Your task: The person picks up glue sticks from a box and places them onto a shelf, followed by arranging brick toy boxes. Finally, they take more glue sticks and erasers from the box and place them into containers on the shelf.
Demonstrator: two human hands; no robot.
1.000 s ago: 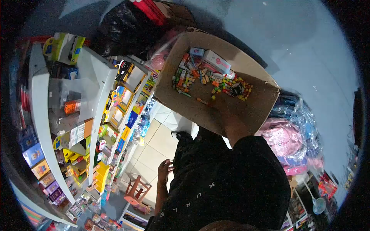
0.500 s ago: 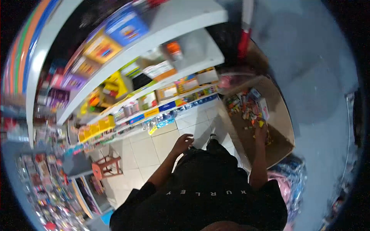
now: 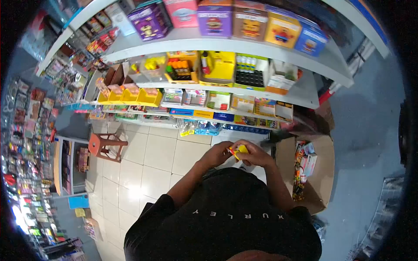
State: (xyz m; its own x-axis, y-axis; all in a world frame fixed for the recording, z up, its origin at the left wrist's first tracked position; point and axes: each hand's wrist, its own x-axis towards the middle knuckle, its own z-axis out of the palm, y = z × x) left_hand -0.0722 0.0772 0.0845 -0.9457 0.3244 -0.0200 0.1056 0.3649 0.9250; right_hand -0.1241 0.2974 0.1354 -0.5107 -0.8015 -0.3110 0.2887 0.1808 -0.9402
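Note:
Both hands meet in front of my chest around a small yellow item with a bit of red at its left end. My right hand is closed on the yellow part. The fingers of my left hand are closed at the red end. To the right of my hands stands an open cardboard box, holding small colourful packets and a white and pink carton.
Ahead are white shelves with boxed goods and yellow bins. A reddish-brown stool stands on the tiled floor at the left. Packaged goods hang along the far left.
My right hand has come out of the cardboard box with the yellow item and joined my left hand, which has closed on it. The view has turned to face the shelves.

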